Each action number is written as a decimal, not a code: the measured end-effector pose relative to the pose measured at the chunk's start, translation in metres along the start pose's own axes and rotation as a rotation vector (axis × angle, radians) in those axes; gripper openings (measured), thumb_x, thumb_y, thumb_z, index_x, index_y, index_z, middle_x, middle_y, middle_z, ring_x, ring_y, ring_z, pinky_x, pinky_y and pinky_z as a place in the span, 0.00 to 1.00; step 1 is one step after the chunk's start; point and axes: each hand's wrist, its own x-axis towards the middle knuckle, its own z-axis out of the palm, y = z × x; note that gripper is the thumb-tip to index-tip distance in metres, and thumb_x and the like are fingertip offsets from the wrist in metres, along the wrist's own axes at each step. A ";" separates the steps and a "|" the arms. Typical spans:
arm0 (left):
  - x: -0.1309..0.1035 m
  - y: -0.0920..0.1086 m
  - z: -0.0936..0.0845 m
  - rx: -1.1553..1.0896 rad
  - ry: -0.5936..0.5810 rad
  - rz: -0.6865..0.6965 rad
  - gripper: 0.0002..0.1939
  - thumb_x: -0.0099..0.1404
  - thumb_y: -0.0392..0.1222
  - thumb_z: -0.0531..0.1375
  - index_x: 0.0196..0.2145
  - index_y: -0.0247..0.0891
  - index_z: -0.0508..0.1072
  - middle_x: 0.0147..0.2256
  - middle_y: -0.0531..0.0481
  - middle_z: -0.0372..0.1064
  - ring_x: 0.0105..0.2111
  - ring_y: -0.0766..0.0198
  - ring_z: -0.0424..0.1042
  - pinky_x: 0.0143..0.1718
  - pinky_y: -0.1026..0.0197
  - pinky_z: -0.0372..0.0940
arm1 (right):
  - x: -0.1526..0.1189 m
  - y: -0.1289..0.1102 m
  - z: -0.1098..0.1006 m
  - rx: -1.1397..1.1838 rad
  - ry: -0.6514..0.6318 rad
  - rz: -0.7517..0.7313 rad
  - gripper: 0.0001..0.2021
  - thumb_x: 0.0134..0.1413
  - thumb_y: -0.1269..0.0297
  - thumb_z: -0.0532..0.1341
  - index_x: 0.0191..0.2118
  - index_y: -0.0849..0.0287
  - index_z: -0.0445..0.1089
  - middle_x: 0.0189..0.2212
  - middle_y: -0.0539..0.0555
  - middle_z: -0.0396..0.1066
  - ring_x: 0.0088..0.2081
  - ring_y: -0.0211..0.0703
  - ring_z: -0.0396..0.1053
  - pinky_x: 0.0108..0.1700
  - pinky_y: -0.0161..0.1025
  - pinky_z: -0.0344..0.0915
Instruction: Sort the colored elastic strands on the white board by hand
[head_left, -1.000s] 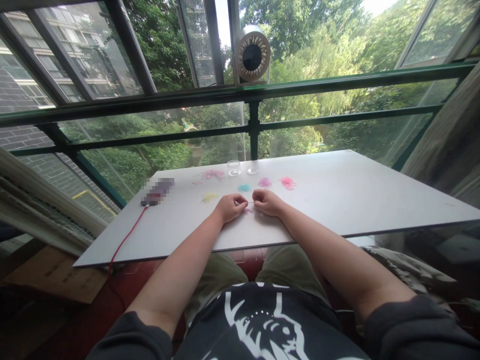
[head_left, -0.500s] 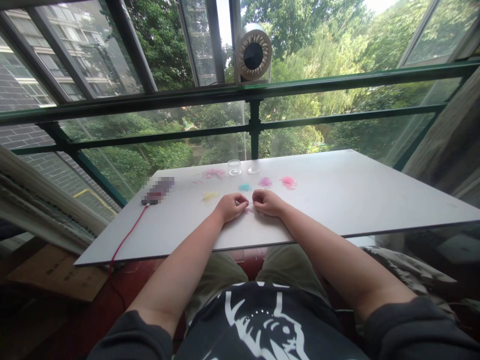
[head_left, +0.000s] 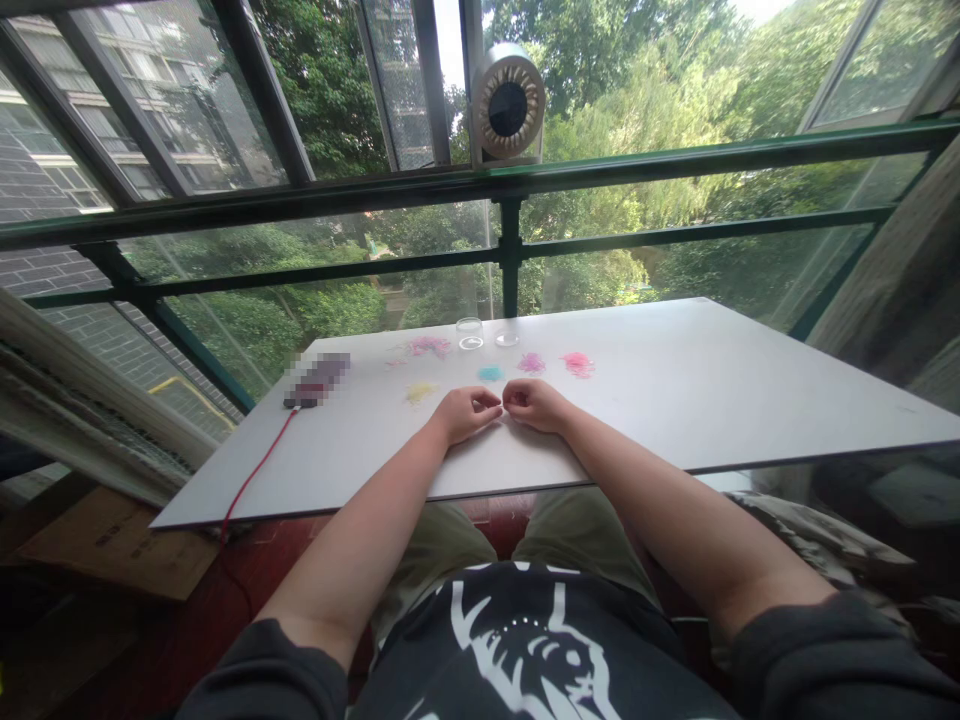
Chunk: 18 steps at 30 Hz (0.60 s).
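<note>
My left hand [head_left: 470,413] rests low over the white table, its thumb and fingers curved to a pinch at the tips. Its fingertips nearly meet those of my right hand [head_left: 534,405], whose fingers are curled in and closed. Whatever sits between the fingertips is too small or hidden to make out. Just beyond the hands lies a small blue pile [head_left: 490,373] of tiny pieces. A purple pile [head_left: 531,362] and a pink-red pile [head_left: 577,364] are farther right. To the left are a yellow pile [head_left: 421,392] and a loose pink-purple pile [head_left: 428,346].
Two clear round containers [head_left: 470,340] stand at the table's far edge. A blurred-out device [head_left: 319,380] with a red cable [head_left: 259,467] lies on the left of the white table [head_left: 712,390]. Behind are a green railing [head_left: 337,198] and a round fan-like device [head_left: 508,105].
The small pinkish-purple bit below my fingertips no longer shows. My left fingertips have moved slightly right, nearer my right hand, and have spread a little.
</note>
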 end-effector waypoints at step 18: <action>0.002 -0.003 0.002 0.011 0.037 -0.020 0.10 0.55 0.44 0.57 0.31 0.36 0.73 0.30 0.51 0.73 0.25 0.69 0.68 0.31 0.66 0.63 | 0.001 0.000 0.000 -0.003 0.057 0.002 0.04 0.38 0.71 0.54 0.25 0.62 0.64 0.18 0.46 0.60 0.22 0.31 0.55 0.25 0.30 0.52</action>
